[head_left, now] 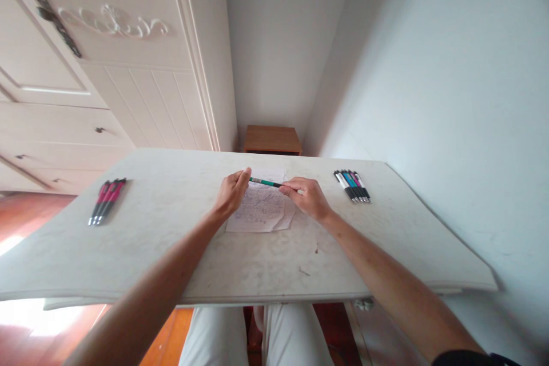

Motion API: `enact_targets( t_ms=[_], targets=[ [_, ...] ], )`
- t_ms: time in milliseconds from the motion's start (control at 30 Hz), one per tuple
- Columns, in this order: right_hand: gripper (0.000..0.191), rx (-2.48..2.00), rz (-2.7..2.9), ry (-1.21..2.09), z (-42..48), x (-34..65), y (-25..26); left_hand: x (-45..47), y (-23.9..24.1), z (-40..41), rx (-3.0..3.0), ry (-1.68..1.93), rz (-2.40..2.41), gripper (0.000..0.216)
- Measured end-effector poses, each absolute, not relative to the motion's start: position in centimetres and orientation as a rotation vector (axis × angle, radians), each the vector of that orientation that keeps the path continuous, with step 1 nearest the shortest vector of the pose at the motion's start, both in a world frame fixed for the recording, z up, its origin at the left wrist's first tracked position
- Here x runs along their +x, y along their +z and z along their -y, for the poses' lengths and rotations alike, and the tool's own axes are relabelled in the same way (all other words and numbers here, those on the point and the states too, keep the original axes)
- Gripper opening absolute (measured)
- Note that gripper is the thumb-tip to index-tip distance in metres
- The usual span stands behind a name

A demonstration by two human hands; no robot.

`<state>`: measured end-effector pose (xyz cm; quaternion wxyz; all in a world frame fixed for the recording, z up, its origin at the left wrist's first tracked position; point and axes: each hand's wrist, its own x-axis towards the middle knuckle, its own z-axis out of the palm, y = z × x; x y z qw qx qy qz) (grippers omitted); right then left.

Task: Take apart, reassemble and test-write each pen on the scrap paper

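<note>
Both of my hands hold one teal and black pen (265,182) level above a scribbled sheet of paper (261,210) at the middle of the white table (171,251). My left hand (231,191) pinches the pen's left end with its fingers closed. My right hand (306,196) grips the right end, fingers curled round it. The paper lies flat under and between the two hands.
Several red and pink pens (106,200) lie in a bunch at the table's left. Several pens in mixed colours (352,185) lie at the right. A white wardrobe (107,68) stands to the left, a brown wooden stand (271,139) behind the table, a wall to the right.
</note>
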<state>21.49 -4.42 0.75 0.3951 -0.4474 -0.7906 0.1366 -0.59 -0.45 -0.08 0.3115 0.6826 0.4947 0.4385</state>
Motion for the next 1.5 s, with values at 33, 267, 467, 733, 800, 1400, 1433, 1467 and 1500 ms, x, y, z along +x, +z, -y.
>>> enact_targets(
  t_ms=[33, 267, 467, 733, 800, 1400, 1433, 1467, 1500],
  targets=[
    [0.034, -1.135, 2.0, 0.348, 4.44, 21.5, 0.81, -0.58, -0.1, 0.42, 1.777, 1.154, -1.285, 0.058],
    [0.031, -1.148, 1.966, 0.37, 4.52, 21.41, 1.17, -0.83, 0.2, 0.22, 1.697, 1.344, -1.055, 0.046],
    [0.028, -1.14, 1.898, 0.394, 4.28, 21.58, 0.94, -0.81, 0.41, -0.04, 1.647, 1.288, -0.932, 0.046],
    [0.021, -1.12, 1.78, 0.429, 4.35, 21.4, 1.08, -0.96, 0.27, -0.05, 1.696, 1.2, -1.062, 0.055],
    [0.019, -1.096, 1.761, 0.438, 4.44, 21.29, 1.1, -1.0, 0.03, -0.09, 1.662, 1.205, -1.087, 0.062],
    [0.027, -1.137, 1.625, 0.638, 4.18, 21.58, 1.04, -0.86, 0.4, 0.11, 1.611, 1.234, -0.979, 0.045],
    [0.026, -1.126, 1.63, 0.64, 4.2, 21.55, 1.04, -0.86, 0.44, 0.18, 1.61, 1.225, -1.002, 0.05],
    [0.026, -1.117, 1.635, 0.641, 4.22, 21.52, 1.02, -0.86, 0.48, 0.24, 1.604, 1.216, -1.027, 0.054],
    [0.026, -1.11, 1.638, 0.643, 4.25, 21.5, 1.01, -0.85, 0.5, 0.28, 1.591, 1.208, -1.054, 0.057]
  ],
)
